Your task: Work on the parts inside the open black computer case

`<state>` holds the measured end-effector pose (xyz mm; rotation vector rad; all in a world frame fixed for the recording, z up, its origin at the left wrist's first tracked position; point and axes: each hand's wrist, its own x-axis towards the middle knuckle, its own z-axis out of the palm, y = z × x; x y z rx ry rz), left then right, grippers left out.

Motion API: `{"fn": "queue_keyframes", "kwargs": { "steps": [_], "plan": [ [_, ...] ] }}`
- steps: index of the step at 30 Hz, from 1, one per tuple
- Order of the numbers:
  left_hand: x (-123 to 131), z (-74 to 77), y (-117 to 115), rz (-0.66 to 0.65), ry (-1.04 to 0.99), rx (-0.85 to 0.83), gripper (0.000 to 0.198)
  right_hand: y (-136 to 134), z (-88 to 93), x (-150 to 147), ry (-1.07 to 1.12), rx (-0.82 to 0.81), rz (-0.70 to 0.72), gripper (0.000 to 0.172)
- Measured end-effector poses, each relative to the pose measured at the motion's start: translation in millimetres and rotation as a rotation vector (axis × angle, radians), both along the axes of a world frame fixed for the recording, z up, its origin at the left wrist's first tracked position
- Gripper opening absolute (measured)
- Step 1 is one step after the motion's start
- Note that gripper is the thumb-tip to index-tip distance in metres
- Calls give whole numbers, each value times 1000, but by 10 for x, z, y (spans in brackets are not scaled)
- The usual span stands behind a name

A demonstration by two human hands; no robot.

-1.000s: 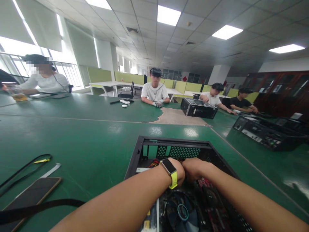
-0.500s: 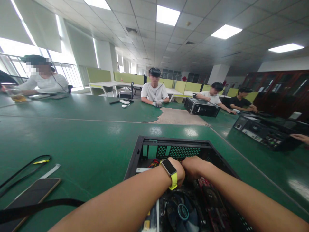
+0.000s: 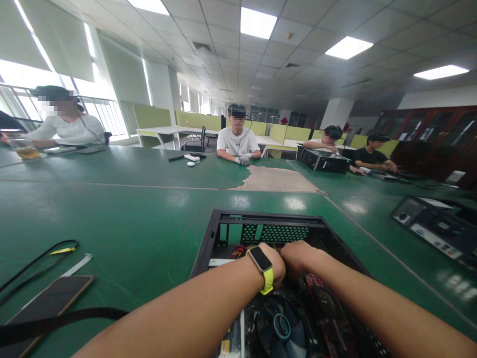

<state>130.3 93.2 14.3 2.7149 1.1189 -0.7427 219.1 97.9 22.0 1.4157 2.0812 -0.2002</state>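
An open black computer case lies on the table in front of me, its inside facing up. Both my hands reach into its middle, close together. My left hand, with a lime-banded watch at the wrist, bends down and hides its own fingers. Beside it my right hand has its fingers curled inward, their tips hidden. Red and yellow wires show just beyond my left wrist. Below the hands are a cooling fan and a red circuit board.
A phone, a black cable and a dark strap lie to the left. Another computer case stands at the right; a co-worker handles a further case at the back right. A person sits opposite.
The case on the right has shifted right and toward me, and the hand beside it is out of view. The back case has moved right. My hands look the same.
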Motion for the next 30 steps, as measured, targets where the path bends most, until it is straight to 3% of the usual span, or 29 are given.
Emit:
{"fn": "queue_keyframes", "kwargs": {
  "steps": [4, 10, 17, 22, 25, 30],
  "plan": [
    [-13, 114, -47, -46, 182, -17, 17, -2, -16, 9, 3, 14, -3, 51],
    [-5, 189, -74, -57, 200, -22, 15, 29, -65, 41, 15, 40, -9, 56],
    [6, 217, -87, 24, 209, -3, 9, 23, -41, 30, 23, 42, -24, 57],
    [-2, 262, -106, 45, 179, -12, 27, -12, 20, 5, 26, 33, -35, 57],
    [-6, 301, -122, 53, 182, -9, 22, -6, 16, 4, 33, 27, -34, 56],
    [-12, 300, -126, -38, 212, -13, 11, 51, -83, 44, 31, 34, -21, 56]
  ]
}}
